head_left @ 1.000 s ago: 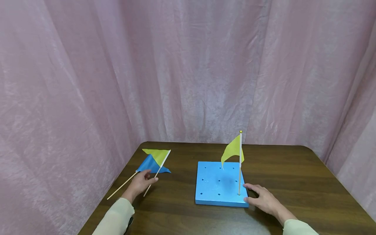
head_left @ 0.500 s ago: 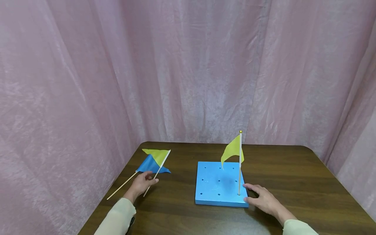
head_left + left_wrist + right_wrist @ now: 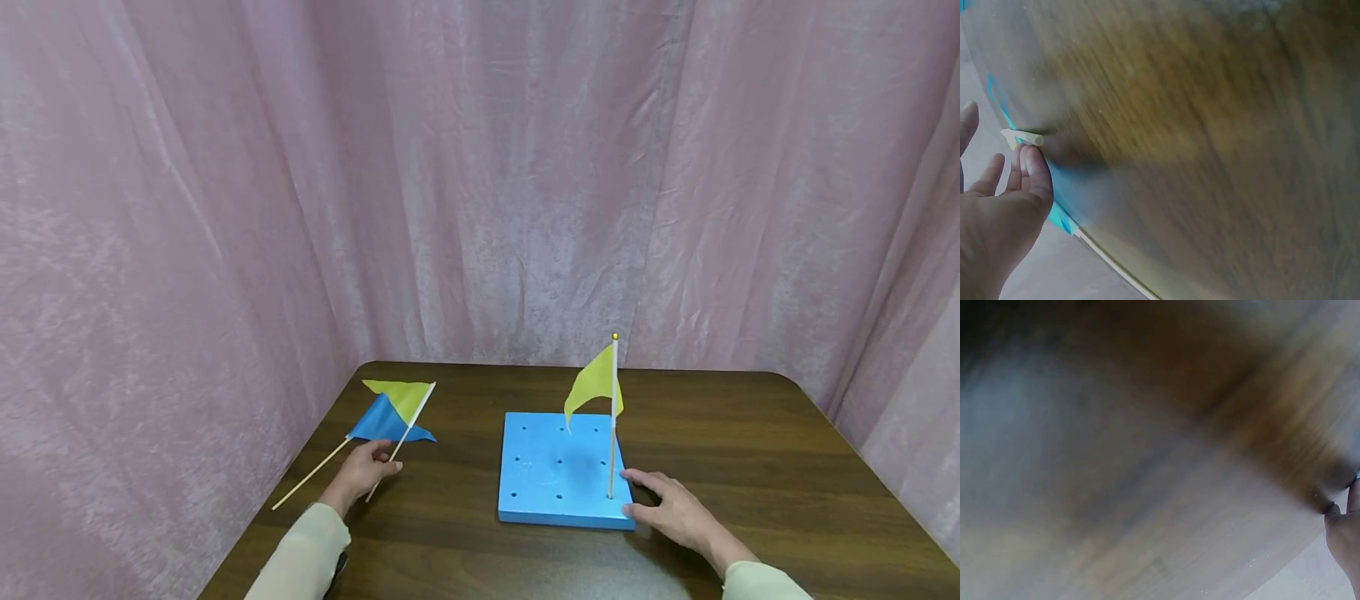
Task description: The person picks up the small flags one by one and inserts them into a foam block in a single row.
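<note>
A blue foam board (image 3: 555,467) with rows of holes lies flat on the brown table (image 3: 750,467). A yellow flag (image 3: 595,383) on a thin stick stands upright in a hole near the board's near right corner. My right hand (image 3: 651,497) rests with straight fingers on that corner, just beside the stick; only its fingertips (image 3: 1342,528) show in the blurred right wrist view. At the left, a yellow flag (image 3: 401,394) and a blue flag (image 3: 382,423) lie flat on the table. My left hand (image 3: 375,467) lies between their sticks, fingertips (image 3: 1027,164) touching a stick, thumb apart.
Pink curtains (image 3: 487,167) close in the table at the back and on both sides. The table's left edge runs just beyond the lying flags' stick ends. Bare wood stretches to the right of the board.
My left hand has shifted very slightly beside the lying sticks. The right hand, the board and the flags stay where they were.
</note>
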`<state>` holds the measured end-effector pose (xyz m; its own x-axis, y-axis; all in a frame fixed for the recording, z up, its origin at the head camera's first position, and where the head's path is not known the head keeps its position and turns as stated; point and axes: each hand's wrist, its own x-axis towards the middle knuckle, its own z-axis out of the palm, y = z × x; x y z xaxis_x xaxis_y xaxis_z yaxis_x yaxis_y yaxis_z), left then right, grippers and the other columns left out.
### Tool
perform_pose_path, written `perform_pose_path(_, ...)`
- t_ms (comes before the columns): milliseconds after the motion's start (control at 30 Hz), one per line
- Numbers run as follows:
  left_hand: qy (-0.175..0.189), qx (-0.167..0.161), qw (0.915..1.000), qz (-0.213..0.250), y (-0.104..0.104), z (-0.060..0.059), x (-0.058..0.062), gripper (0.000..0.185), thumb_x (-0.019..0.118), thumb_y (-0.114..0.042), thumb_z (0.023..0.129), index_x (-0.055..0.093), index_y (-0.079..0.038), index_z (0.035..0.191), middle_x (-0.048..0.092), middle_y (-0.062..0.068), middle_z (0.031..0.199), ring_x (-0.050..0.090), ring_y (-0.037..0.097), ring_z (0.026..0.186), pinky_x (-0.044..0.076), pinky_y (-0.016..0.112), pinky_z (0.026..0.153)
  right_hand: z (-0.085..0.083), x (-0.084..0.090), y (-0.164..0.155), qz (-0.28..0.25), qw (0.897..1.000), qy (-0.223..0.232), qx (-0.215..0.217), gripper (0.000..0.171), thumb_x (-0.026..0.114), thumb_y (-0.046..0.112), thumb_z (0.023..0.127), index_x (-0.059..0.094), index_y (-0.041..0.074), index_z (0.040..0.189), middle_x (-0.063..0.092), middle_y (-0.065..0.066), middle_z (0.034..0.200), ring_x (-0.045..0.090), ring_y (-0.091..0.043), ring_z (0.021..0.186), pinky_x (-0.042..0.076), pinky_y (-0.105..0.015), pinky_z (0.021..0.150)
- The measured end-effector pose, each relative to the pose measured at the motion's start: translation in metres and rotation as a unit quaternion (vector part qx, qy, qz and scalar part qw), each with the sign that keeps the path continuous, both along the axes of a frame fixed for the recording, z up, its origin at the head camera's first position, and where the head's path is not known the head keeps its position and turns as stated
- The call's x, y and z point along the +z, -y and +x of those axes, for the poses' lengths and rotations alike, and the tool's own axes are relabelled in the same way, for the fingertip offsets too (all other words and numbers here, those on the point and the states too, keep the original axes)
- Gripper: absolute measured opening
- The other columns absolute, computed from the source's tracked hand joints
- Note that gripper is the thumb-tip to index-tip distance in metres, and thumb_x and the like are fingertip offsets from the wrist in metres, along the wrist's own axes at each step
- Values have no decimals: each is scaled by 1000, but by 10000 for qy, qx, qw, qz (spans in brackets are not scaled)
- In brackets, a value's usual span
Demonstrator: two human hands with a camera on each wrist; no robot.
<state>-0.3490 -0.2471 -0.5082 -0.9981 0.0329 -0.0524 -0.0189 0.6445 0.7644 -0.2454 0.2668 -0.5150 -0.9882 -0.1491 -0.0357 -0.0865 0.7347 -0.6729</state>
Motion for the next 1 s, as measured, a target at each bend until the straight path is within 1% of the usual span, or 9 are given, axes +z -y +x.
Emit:
perform_pose_path(100, -21, -27, 10000, 69, 2, -1, -2, 55, 72, -7, 89, 50, 10, 136, 60, 23, 119, 54, 40, 113, 45, 54, 95, 0, 1, 0, 12, 10000, -17, -3, 62, 72, 47, 87, 57, 18, 140, 49, -21, 143, 39, -50, 131, 35, -71, 95)
perform_pose_path(233, -64, -59, 9999, 149, 6, -3, -4, 53, 72, -1, 86, 52, 12, 133, 61, 22, 114, 56, 38, 109, 45, 52, 95, 1, 0, 0, -16, 10000, -68, 15, 62, 72, 47, 87, 57, 18, 140, 49, -21, 142, 39, -49, 131, 35, -70, 95)
perform_pose_path(400, 28, -146, 9995, 267, 9, -6, -5, 50, 72, 4, 83, 54, 14, 130, 61, 20, 109, 57, 34, 104, 46, 48, 92, 2, 0, 1, -52, 10000, -72, 22, 62, 72, 46, 87, 57, 18, 140, 50, -20, 142, 40, -48, 131, 36, -69, 96)
perform_pose_path(567, 212, -210, 9989, 348, 14, -11, -6, 50, 74, 5, 82, 56, 13, 129, 61, 16, 106, 57, 29, 99, 47, 44, 90, 2, 1, 1, -12, 10000, -48, -15, 63, 72, 48, 87, 57, 18, 140, 49, -22, 142, 39, -50, 131, 35, -71, 96)
perform_pose_path(833, 347, -484, 9975, 380, 20, -20, -7, 47, 75, 8, 79, 59, 15, 123, 62, 13, 98, 57, 24, 91, 51, 36, 83, 3, 1, 1, -38, 10000, -70, -5, 62, 72, 47, 87, 57, 17, 140, 50, -21, 142, 40, -49, 130, 35, -70, 95)
perform_pose_path(1000, 430, -559, 9967, 391, 21, -23, -7, 45, 74, 8, 79, 60, 15, 121, 61, 11, 95, 56, 21, 88, 50, 35, 82, 2, 0, 0, -43, 10000, -89, -9, 62, 72, 48, 87, 57, 18, 140, 49, -22, 142, 39, -50, 131, 35, -70, 95)
